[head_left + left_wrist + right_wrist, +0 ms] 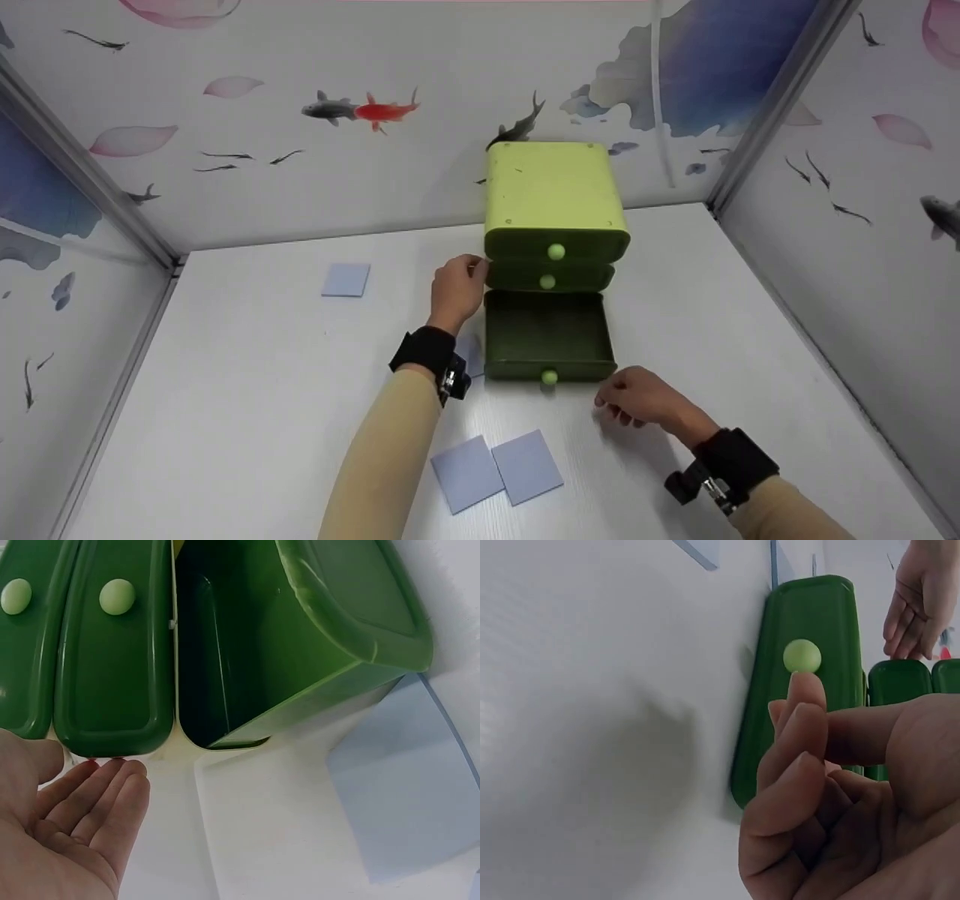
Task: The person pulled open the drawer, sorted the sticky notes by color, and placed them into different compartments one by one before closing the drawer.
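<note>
A small green drawer cabinet (553, 187) with three drawers stands against the back wall. Its bottom drawer (551, 330) is pulled out and looks bare inside; the two drawers above are in. My left hand (459, 289) is at the cabinet's left side by the middle drawer (116, 682), fingers loosely bent, fingertips at its edge and nothing held. Just off the front right corner of the pulled-out drawer is my right hand (641, 394). Its fingers are loosely curled with nothing in them, near the round light green knob (802, 656) in the right wrist view.
Two pale blue square tiles (469, 474) lie side by side on the white table (247, 390) in front. Another blue tile (346, 280) lies at the back left. One more tile (409, 780) sits left of the drawer, partly hidden by my left arm.
</note>
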Demonstrator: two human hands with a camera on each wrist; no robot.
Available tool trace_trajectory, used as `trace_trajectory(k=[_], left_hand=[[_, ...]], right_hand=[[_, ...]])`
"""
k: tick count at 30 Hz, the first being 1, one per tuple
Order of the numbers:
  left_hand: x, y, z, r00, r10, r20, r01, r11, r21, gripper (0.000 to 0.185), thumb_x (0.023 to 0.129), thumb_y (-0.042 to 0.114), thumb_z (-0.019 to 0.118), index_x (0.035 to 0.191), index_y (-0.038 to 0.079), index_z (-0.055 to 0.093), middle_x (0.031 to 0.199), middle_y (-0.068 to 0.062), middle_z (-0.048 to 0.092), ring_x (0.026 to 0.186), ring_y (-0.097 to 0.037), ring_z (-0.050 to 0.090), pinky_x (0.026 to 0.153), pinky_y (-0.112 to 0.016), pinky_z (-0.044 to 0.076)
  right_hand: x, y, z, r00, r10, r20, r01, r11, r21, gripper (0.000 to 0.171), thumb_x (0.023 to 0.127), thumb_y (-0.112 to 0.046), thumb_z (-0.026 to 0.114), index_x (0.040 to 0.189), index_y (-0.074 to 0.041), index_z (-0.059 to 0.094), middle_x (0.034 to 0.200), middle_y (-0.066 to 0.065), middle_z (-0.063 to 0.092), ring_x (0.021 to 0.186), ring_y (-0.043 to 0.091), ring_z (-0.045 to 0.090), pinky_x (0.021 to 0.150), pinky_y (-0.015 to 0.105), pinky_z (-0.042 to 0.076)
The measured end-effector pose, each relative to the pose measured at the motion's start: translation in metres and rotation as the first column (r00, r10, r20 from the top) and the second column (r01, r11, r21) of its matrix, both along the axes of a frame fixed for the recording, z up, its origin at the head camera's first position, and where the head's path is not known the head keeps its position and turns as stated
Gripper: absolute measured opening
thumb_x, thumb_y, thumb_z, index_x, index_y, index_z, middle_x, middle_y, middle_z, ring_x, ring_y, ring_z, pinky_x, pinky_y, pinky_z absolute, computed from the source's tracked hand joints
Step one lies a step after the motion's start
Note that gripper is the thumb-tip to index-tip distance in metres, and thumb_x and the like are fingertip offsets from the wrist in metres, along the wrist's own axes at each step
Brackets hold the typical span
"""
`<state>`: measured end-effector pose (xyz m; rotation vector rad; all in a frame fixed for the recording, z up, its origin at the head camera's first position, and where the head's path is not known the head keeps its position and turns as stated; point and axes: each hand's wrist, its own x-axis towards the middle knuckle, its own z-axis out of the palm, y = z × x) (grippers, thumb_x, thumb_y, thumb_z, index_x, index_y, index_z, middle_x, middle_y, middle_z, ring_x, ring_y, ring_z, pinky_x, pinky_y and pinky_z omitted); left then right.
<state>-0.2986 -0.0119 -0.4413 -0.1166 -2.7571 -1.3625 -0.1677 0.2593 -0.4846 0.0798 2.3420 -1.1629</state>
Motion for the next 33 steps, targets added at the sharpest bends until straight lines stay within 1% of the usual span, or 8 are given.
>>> trace_trajectory(k=[4, 9, 17, 21, 24, 26, 28, 33], left_hand=[[0.002, -0.004, 0.002, 1.0, -0.011, 0.0, 0.011, 1.0, 0.0, 0.031, 0.102, 0.025, 0.049, 0.117, 0.006, 0.069, 0.104, -0.01, 0.072, 0.095, -0.025, 0.067, 0.085, -0.04, 0.052], [0.007, -0.013, 0.001, 1.0, -0.027, -0.007, 0.027, 1.0, -0.01, 0.03, 0.102, 0.023, 0.05, 0.121, 0.006, 0.067, 0.111, -0.012, 0.071, 0.102, -0.026, 0.067, 0.089, -0.041, 0.052], [0.025, -0.029, -0.008, 0.998, -0.059, 0.022, 0.06, 0.996, -0.061, 0.03, 0.101, 0.021, 0.052, 0.121, 0.005, 0.066, 0.112, -0.013, 0.071, 0.102, -0.027, 0.068, 0.088, -0.041, 0.053], [0.038, -0.037, -0.014, 0.993, -0.089, 0.077, 0.099, 0.984, -0.146, 0.027, 0.099, 0.021, 0.054, 0.115, 0.005, 0.069, 0.106, -0.011, 0.072, 0.095, -0.026, 0.069, 0.082, -0.04, 0.055], [0.05, -0.043, -0.019, 0.983, -0.139, 0.124, 0.165, 0.957, -0.238, 0.024, 0.098, 0.02, 0.055, 0.109, 0.005, 0.071, 0.103, -0.01, 0.072, 0.092, -0.025, 0.068, 0.08, -0.04, 0.055], [0.059, -0.046, -0.023, 0.968, -0.202, 0.147, 0.238, 0.927, -0.29, 0.021, 0.096, 0.019, 0.058, 0.104, 0.006, 0.072, 0.1, -0.009, 0.073, 0.091, -0.024, 0.068, 0.08, -0.039, 0.054], [0.069, -0.048, -0.027, 0.942, -0.279, 0.189, 0.327, 0.892, -0.313, 0.018, 0.094, 0.017, 0.061, 0.101, 0.006, 0.073, 0.098, -0.008, 0.072, 0.089, -0.022, 0.066, 0.079, -0.037, 0.054], [0.092, -0.052, -0.036, 0.832, -0.461, 0.31, 0.549, 0.767, -0.332, 0.013, 0.088, 0.014, 0.069, 0.098, 0.009, 0.075, 0.094, -0.004, 0.071, 0.084, -0.016, 0.06, 0.077, -0.032, 0.05]], right_hand=[[-0.003, 0.013, 0.011, 0.999, 0.029, 0.021, -0.029, 0.999, 0.039, 0.026, 0.098, -0.015, 0.051, 0.094, 0.003, 0.07, 0.07, 0.002, 0.062, 0.061, 0.012, 0.052, 0.054, 0.025, 0.042], [-0.016, 0.027, 0.021, 0.999, 0.048, 0.017, -0.049, 0.994, 0.097, 0.027, 0.098, -0.015, 0.049, 0.098, 0.004, 0.069, 0.07, 0.001, 0.062, 0.062, 0.011, 0.052, 0.055, 0.025, 0.043], [-0.043, 0.04, 0.035, 0.999, 0.002, -0.054, 0.004, 0.996, 0.093, 0.033, 0.101, -0.017, 0.042, 0.109, 0.006, 0.064, 0.079, 0.002, 0.065, 0.07, 0.012, 0.058, 0.062, 0.026, 0.049], [-0.057, 0.04, 0.041, 0.992, -0.066, -0.107, 0.074, 0.995, 0.064, 0.035, 0.101, -0.018, 0.04, 0.116, 0.006, 0.061, 0.085, 0.004, 0.067, 0.075, 0.012, 0.062, 0.066, 0.025, 0.051], [-0.065, 0.038, 0.045, 0.984, -0.109, -0.138, 0.116, 0.992, 0.045, 0.037, 0.102, -0.02, 0.04, 0.121, 0.006, 0.058, 0.089, 0.004, 0.068, 0.077, 0.01, 0.063, 0.067, 0.024, 0.052], [-0.069, 0.037, 0.047, 0.979, -0.127, -0.161, 0.135, 0.99, 0.035, 0.038, 0.102, -0.02, 0.04, 0.124, 0.007, 0.057, 0.092, 0.005, 0.069, 0.078, 0.01, 0.065, 0.069, 0.023, 0.053], [-0.073, 0.035, 0.05, 0.972, -0.142, -0.186, 0.149, 0.988, 0.027, 0.04, 0.103, -0.021, 0.04, 0.127, 0.007, 0.055, 0.096, 0.009, 0.071, 0.08, 0.009, 0.066, 0.07, 0.022, 0.054], [-0.081, 0.03, 0.057, 0.95, -0.173, -0.26, 0.189, 0.981, 0.037, 0.045, 0.103, -0.024, 0.038, 0.131, 0.007, 0.054, 0.115, 0.022, 0.068, 0.089, 0.011, 0.069, 0.072, 0.018, 0.055]])
